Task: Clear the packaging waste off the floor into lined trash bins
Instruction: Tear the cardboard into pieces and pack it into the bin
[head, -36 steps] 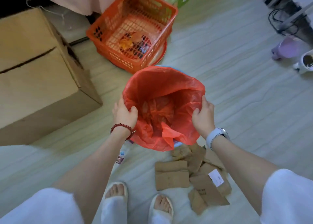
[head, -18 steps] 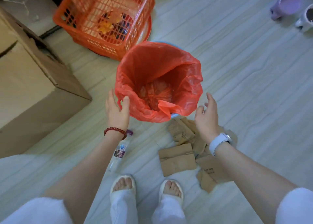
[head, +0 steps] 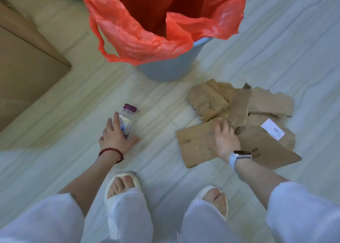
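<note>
A blue trash bin (head: 165, 68) lined with a red plastic bag (head: 147, 36) stands on the floor at top centre. A small clear plastic bottle (head: 128, 116) with a purple cap lies on the floor below it. My left hand (head: 116, 136) lies over the bottle's lower end with fingers straight and thumb spread. To the right is a pile of torn brown cardboard pieces (head: 266, 103). My right hand (head: 225, 139) rests with straight fingers on a flat piece (head: 195, 145) at the pile's near edge.
A large closed cardboard box (head: 24, 68) fills the left side. One cardboard piece carries a white label (head: 272, 129). My two feet in white slippers (head: 122, 185) stand just below the hands on the pale tiled floor.
Both hands have left the bag's rim and dropped to the floor, the left onto the bottle, the right onto the cardboard. The view has tilted down and closer.
</note>
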The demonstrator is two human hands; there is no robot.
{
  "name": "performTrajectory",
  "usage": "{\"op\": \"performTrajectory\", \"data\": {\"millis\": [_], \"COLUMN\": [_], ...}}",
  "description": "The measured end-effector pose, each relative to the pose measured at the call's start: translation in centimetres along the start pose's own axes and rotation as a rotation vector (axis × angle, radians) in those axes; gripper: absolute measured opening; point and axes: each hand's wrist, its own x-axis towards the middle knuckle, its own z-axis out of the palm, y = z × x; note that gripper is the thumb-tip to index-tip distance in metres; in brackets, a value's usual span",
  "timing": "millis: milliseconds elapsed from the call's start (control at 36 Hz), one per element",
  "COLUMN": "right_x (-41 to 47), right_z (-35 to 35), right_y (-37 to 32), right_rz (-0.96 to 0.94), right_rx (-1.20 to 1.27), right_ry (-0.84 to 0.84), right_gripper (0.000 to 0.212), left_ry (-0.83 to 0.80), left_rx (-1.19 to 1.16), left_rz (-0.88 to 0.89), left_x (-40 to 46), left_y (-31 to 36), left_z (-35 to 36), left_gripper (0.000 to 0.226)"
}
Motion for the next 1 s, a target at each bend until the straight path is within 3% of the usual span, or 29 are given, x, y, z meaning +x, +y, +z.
{"op": "performTrajectory", "data": {"millis": [111, 194, 361, 500, 611, 833, 1000], "right_x": [1.2, 0.7, -2.4, -4.0, -6.4, -11.3, -8.8], "right_z": [-0.1, -0.6, -4.2, -11.2, -18.9, -31.1, -34.1], "right_y": [0.0, -0.1, -1.1, 0.1, 1.8, 4.5, 0.3], "right_rz": [-0.056, -0.106, -0.320, -0.328, -0.345, -0.438, -0.470], "right_rx": [0.107, 0.173, 0.540, 0.600, 0.802, 1.100, 1.424], "right_ry": [0.053, 0.081, 0.044, 0.153, 0.234, 0.428, 0.693], "right_gripper": [0.115, 0.109, 0.076, 0.033, 0.005, 0.017, 0.009], "left_ry": [0.105, 0.134, 0.139, 0.253, 0.327, 0.461, 0.569], "left_rx": [0.017, -0.003, -0.061, -0.122, -0.379, -0.978, -1.093], "left_rz": [0.061, 0.281, 0.850, 1.022, 1.179, 1.176, 1.047], "left_x": [1.4, 0.6, -2.6, -5.2, -7.2, -7.1, -2.1], "left_y": [0.7, 1.4, 5.1, 10.5, 16.1, 24.3, 25.6], "left_z": [1.0, 1.2, -2.5, -8.0, -13.2, -25.0, -29.0], "left_gripper": [0.099, 0.088, 0.076, 0.082, 0.085, 0.083, 0.086]}}
